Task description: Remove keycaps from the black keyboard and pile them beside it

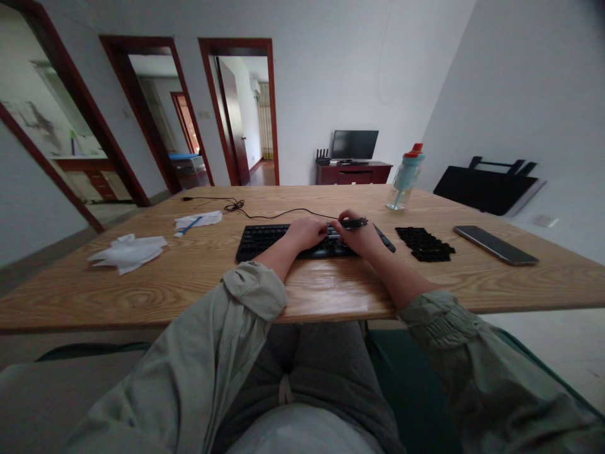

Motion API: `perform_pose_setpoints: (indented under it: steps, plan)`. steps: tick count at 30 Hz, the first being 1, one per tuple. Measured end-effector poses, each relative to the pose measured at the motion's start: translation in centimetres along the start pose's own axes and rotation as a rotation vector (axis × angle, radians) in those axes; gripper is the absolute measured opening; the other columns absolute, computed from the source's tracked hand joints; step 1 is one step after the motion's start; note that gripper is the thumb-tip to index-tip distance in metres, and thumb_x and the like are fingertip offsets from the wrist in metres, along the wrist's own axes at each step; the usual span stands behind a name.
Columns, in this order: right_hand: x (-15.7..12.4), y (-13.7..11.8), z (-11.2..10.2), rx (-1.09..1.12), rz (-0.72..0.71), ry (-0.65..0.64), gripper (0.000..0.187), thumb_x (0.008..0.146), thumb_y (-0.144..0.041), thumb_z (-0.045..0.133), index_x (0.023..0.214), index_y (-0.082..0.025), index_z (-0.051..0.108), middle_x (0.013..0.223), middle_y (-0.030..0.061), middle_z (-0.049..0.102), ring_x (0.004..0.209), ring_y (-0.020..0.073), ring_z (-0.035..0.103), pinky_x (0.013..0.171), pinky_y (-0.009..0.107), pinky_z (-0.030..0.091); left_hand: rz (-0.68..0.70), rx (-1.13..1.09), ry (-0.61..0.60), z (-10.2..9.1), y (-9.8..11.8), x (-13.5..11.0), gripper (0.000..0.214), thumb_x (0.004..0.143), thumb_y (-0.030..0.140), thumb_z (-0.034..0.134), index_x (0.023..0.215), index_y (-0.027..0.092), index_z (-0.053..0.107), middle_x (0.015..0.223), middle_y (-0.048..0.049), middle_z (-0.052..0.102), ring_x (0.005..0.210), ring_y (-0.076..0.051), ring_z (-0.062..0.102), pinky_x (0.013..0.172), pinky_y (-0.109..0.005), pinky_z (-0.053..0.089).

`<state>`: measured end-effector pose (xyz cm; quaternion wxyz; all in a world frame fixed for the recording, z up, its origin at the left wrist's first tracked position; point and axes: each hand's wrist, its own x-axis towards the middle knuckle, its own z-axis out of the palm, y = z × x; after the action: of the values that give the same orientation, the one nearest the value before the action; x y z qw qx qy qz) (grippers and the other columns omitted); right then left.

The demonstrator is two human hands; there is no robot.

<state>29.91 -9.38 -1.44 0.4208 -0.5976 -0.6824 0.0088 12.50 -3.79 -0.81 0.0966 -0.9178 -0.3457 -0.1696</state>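
A black keyboard [265,238] lies on the wooden table in front of me, its cable trailing off to the back left. My left hand [307,233] rests over the middle of the keys with its fingers curled together; what they pinch, if anything, is hidden. Just to its right, my right hand [358,236] is closed on a short black hand tool [353,222], whose exact kind I cannot make out. The tool's working end is hidden near the keys. Several loose black keycaps [423,244] are laid out in rows to the right of the keyboard.
A phone [495,244] lies at the right, with a water bottle [405,180] standing behind the keycaps. On the left are a crumpled white tissue [130,252] and a blue-and-white brush [188,226] on another tissue [210,218]. The keyboard cable [278,216] crosses the back.
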Motion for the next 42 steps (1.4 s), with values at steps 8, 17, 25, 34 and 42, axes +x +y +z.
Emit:
perform_pose_setpoints:
  steps: [8, 17, 25, 34, 42]
  plan:
    - [0.4, 0.3, 1.0, 0.204, 0.055, 0.036, 0.026, 0.084, -0.049, 0.057, 0.091, -0.023, 0.056, 0.070, 0.0021, 0.068, 0.062, 0.0188, 0.065, 0.060, 0.029, 0.048, 0.000, 0.050, 0.023, 0.3, 0.4, 0.3, 0.030, 0.090, 0.034, 0.045, 0.094, 0.023, 0.072, 0.098, -0.0076, 0.073, 0.094, -0.024, 0.067, 0.077, -0.033, 0.050]
    - [0.7, 1.1, 2.1, 0.319, 0.029, 0.070, 0.040, 0.085, -0.060, 0.052, 0.096, -0.022, 0.054, 0.070, 0.0022, 0.068, 0.065, 0.0181, 0.066, 0.062, 0.028, 0.050, -0.038, -0.059, -0.009, 0.8, 0.2, 0.3, 0.028, 0.090, 0.030, 0.048, 0.099, 0.022, 0.073, 0.101, -0.0079, 0.072, 0.095, -0.020, 0.066, 0.087, -0.029, 0.049]
    - [0.2, 0.8, 2.1, 0.250, -0.006, 0.100, 0.038, 0.089, -0.052, 0.050, 0.103, -0.020, 0.063, 0.082, 0.0048, 0.072, 0.078, 0.0182, 0.068, 0.078, 0.031, 0.052, 0.049, -0.077, 0.030, 1.6, -0.2, 0.5, 0.031, 0.089, 0.027, 0.047, 0.101, 0.020, 0.074, 0.100, -0.0084, 0.071, 0.093, -0.020, 0.066, 0.087, -0.031, 0.050]
    - [-0.5, 0.3, 2.8, 0.302, -0.152, 0.147, 0.035, 0.089, -0.048, 0.051, 0.104, -0.020, 0.066, 0.103, 0.0069, 0.071, 0.097, 0.0194, 0.066, 0.092, 0.035, 0.051, 0.098, -0.137, 0.066, 2.6, -0.4, 0.9, 0.029, 0.089, 0.023, 0.048, 0.105, 0.018, 0.072, 0.112, -0.0081, 0.071, 0.106, -0.019, 0.064, 0.099, -0.032, 0.047]
    - [-1.1, 0.6, 3.0, 0.269, -0.225, 0.148, 0.037, 0.090, -0.047, 0.050, 0.109, -0.019, 0.066, 0.109, 0.0085, 0.071, 0.102, 0.0204, 0.065, 0.095, 0.037, 0.050, 0.073, -0.172, 0.086, 2.6, -0.1, 0.7, 0.027, 0.087, 0.018, 0.049, 0.102, 0.016, 0.072, 0.115, -0.0090, 0.071, 0.107, -0.020, 0.064, 0.101, -0.033, 0.047]
